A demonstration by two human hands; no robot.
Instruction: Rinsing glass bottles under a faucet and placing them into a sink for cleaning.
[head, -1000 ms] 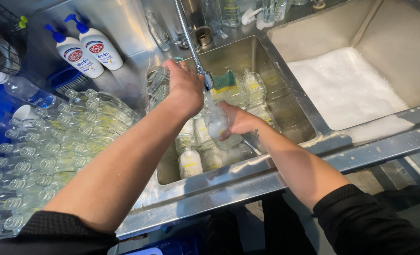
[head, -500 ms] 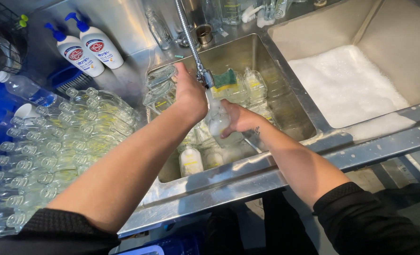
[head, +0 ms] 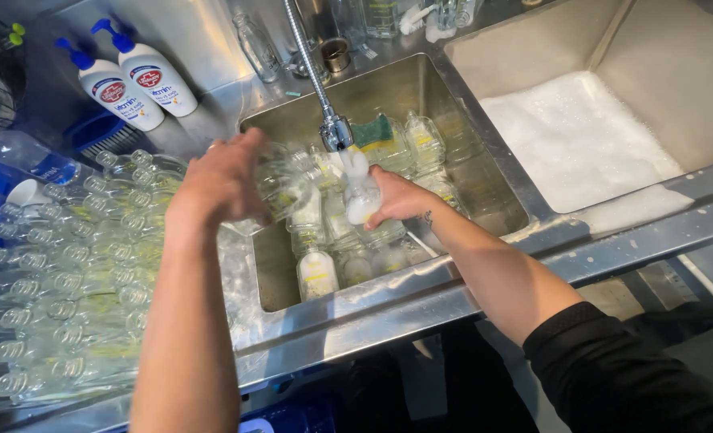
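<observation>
My right hand (head: 397, 198) grips a small clear glass bottle (head: 362, 200) upright under the faucet (head: 334, 128), and water runs into its foamy mouth. My left hand (head: 222, 180) holds another clear glass bottle (head: 287, 180) tilted on its side at the left edge of the steel sink (head: 469, 156). Several more small bottles with yellow labels (head: 316, 273) lie in the sink below. A green and yellow sponge (head: 376, 132) rests at the back of the basin.
Rows of washed clear bottles (head: 60, 273) lie on the drainboard to the left. Two white pump soap bottles (head: 136, 80) stand behind them. A second basin full of white foam (head: 577, 140) is on the right. A plastic water bottle (head: 28, 152) lies far left.
My left hand has moved left from the faucet to the sink's left edge, carrying a bottle. My right hand keeps its bottle under the running water.
</observation>
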